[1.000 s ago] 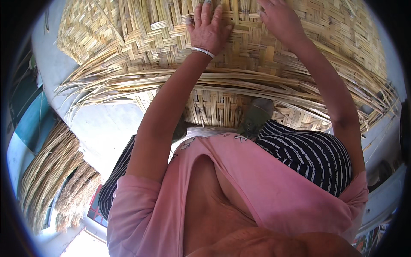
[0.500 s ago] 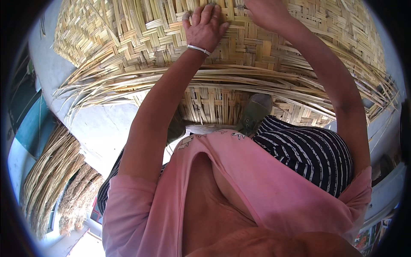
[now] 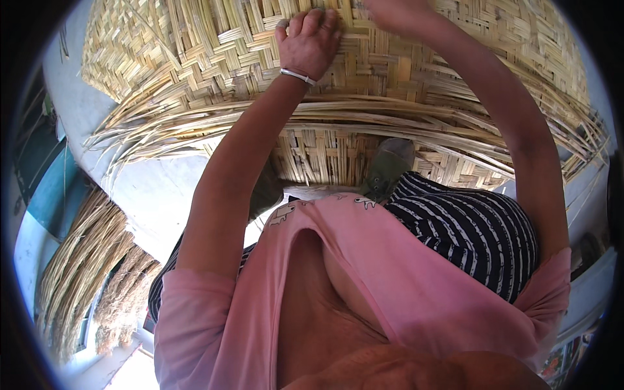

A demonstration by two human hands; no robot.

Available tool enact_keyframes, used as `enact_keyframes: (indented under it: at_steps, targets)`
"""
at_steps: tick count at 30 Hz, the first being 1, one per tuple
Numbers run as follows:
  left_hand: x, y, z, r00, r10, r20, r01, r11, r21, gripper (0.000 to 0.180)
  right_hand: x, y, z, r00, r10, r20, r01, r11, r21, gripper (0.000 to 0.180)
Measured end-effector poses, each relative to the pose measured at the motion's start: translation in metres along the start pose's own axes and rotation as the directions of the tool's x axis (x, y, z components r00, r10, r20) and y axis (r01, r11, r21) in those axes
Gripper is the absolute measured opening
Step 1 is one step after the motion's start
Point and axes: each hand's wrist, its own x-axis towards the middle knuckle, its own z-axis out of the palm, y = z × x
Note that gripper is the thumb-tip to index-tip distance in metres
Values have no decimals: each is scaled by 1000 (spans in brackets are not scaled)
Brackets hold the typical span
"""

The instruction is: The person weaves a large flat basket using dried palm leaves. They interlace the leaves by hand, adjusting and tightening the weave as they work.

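Observation:
A large mat of pale yellow-green woven strips (image 3: pixel 390 68) spreads across the upper part of the head view. My left hand (image 3: pixel 308 45), with a white bracelet at its wrist, rests on the weave near the top. Its fingers are bent and closed down against the mat; whatever lies under them is hidden. To its right, my right hand (image 3: pixel 398 14) is over the weave at the upper edge, smeared by motion, with its fingers partly cut off. Long loose strip ends (image 3: pixel 364 107) run sideways in a bundle along a fold of the mat, below both hands.
A shoe (image 3: pixel 390 166) of mine stands against the mat's near part, below the loose ends. Bundles of dry stalks (image 3: pixel 84 266) lie at the lower left, beside a blue-green curved object (image 3: pixel 52 192). Pale floor (image 3: pixel 162 195) shows left of my legs.
My left hand's fingers have curled in more, and its thumb has drawn in. My right hand has shifted slightly left at the upper edge. The mat looks the same.

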Motion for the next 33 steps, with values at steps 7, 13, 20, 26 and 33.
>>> enact_keyframes:
  at_steps: [7, 13, 20, 26, 33]
  targets:
    - [-2, 3, -11, 993, 21, 118, -16, 999, -42, 43, -4, 2, 22, 980, -127, -153, 118, 991, -63, 16]
    - [-22, 13, -19, 994, 53, 96, -44, 995, -95, 48, -11, -3, 2, 910, -130, -394, 149, 989, 18, 17]
    - [-36, 32, -26, 964, -231, 129, 262, 895, -361, 53, 57, 0, 34, 946, 205, -250, -63, 875, 480, 13]
    - [-24, 43, -20, 922, -374, 103, 386, 865, -320, 49, 60, -4, 5, 924, 334, 187, -330, 447, 832, 12]
    - [-22, 44, -20, 925, -358, 126, 379, 878, -293, 52, 63, -2, 20, 942, 321, 97, -279, 590, 758, 13]
